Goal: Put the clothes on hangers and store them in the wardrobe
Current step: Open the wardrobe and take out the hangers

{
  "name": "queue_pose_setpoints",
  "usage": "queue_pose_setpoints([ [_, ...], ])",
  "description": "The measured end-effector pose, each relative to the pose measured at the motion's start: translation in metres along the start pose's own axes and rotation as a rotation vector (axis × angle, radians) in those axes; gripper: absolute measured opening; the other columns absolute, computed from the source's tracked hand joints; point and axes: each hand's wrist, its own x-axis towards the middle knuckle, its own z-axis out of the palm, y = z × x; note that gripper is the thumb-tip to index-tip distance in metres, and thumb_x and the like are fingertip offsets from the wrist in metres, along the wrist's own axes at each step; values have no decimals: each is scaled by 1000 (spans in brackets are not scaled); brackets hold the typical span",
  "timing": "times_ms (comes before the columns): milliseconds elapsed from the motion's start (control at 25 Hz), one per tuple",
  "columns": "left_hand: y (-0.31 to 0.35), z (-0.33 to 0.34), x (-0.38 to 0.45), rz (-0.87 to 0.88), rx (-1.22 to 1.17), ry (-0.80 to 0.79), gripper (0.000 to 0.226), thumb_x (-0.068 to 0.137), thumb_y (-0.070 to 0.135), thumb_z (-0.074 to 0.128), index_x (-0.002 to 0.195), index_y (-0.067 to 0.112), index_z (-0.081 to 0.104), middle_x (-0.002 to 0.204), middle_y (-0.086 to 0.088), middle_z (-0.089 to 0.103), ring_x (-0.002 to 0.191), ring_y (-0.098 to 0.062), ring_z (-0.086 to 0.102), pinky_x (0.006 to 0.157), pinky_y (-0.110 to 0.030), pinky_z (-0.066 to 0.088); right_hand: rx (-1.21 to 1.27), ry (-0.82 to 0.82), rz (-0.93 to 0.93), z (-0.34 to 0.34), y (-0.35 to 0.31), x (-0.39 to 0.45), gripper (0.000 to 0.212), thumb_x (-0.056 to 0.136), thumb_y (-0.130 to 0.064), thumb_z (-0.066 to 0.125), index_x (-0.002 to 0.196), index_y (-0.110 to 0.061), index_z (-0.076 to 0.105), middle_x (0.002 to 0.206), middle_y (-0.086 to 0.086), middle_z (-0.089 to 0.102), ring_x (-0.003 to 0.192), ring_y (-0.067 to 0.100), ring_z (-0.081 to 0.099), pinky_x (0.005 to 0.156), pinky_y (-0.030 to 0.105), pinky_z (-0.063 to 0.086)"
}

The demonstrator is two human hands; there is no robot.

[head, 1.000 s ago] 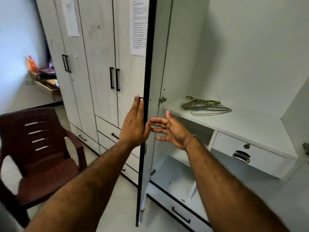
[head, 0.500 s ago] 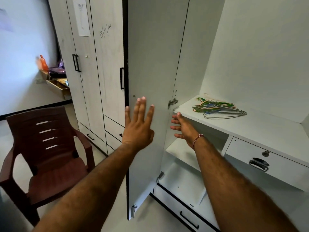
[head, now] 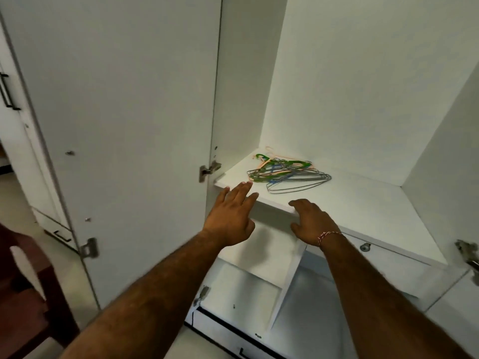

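Note:
The white wardrobe stands open in front of me, its left door (head: 124, 141) swung wide. A tangled pile of wire hangers (head: 286, 173), green, grey, blue and orange, lies on the white shelf (head: 363, 203) inside. My left hand (head: 230, 216) reaches forward with straight fingers, its fingertips at the shelf's front left edge, close to the hangers. My right hand (head: 312, 220) hangs just in front of the shelf's edge with loosely bent fingers and holds nothing. No clothes are in view.
Under the shelf are a drawer with a lock (head: 365, 246), lower compartments (head: 246, 288) and a bottom drawer (head: 241, 351). A dark red chair (head: 28, 301) stands at the lower left. Another wardrobe door with a black handle (head: 6, 92) is at the far left.
The left door swung fully open. Both hands left the door and moved right and forward to the shelf's front edge. The view moved closer into the wardrobe.

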Motion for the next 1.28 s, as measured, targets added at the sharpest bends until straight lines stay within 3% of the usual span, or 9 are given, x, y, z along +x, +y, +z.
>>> queue_pose_setpoints([
  [200, 18, 59, 104, -34, -5, -39, 66, 95, 49, 43, 155, 24, 35, 166, -7, 28, 154, -26, 21, 127, -51, 10, -100, 77, 19, -5, 77, 82, 67, 94, -35, 64, 154, -22, 38, 158, 4, 40, 142, 27, 41, 110, 41, 41],
  [360, 18, 90, 179, -149, -17, -31, 64, 93, 53, 48, 149, 23, 41, 158, -6, 40, 148, -26, 30, 125, -49, 14, -174, 22, -14, -6, 123, 158, 68, 93, -39, 63, 154, -21, 38, 156, 4, 41, 141, 27, 41, 109, 42, 42],
  [560, 0, 130, 262, -199, -36, -205, 93, 85, 71, 56, 157, 20, 29, 164, -9, 29, 154, -29, 16, 126, -55, 7, -249, -26, -47, -3, 154, 255, 76, 91, -42, 66, 156, -19, 34, 161, 6, 35, 145, 27, 36, 114, 44, 39],
  [760, -30, 171, 330, -93, 0, -290, 81, 87, 68, 53, 155, 25, 37, 167, -12, 21, 156, -30, 12, 125, -60, 3, -310, -190, -92, 6, 189, 341, 97, 85, -48, 76, 161, -20, 23, 167, 5, 24, 152, 27, 24, 120, 44, 31],
  [920, -72, 189, 370, -38, -47, -321, 79, 89, 69, 54, 154, 29, 35, 160, -6, 37, 142, -29, 40, 117, -52, 31, 4, -136, 25, 17, 228, 399, 96, 85, -47, 79, 160, -18, 28, 163, 9, 30, 148, 31, 28, 121, 42, 28],
  [1000, -89, 190, 381, -62, -44, -331, 82, 88, 70, 55, 156, 31, 31, 159, -2, 39, 141, -27, 41, 118, -52, 31, 107, -89, 177, 18, 253, 422, 86, 91, -44, 73, 159, -13, 30, 161, 14, 33, 146, 34, 32, 120, 42, 28],
  [1080, -100, 185, 382, -92, -93, -269, 85, 85, 74, 54, 155, 32, 33, 160, 0, 37, 144, -25, 37, 121, -52, 26, 92, -116, 266, 19, 273, 440, 77, 98, -44, 64, 158, -10, 30, 162, 17, 32, 147, 35, 33, 121, 41, 27],
  [1200, -79, 176, 369, -13, -242, 84, 68, 87, 64, 56, 145, 28, 52, 148, 1, 53, 134, -23, 48, 110, -47, 42, 125, -131, 156, 24, 279, 470, 66, 103, -42, 56, 156, -10, 36, 162, 16, 33, 148, 33, 32, 123, 41, 25],
  [1280, -48, 175, 359, 44, -242, 102, 66, 91, 65, 51, 145, 27, 51, 150, 0, 52, 138, -23, 46, 112, -47, 40, 169, -183, 79, 26, 267, 486, 63, 106, -43, 48, 158, -10, 33, 165, 14, 29, 151, 30, 29, 125, 38, 21],
])
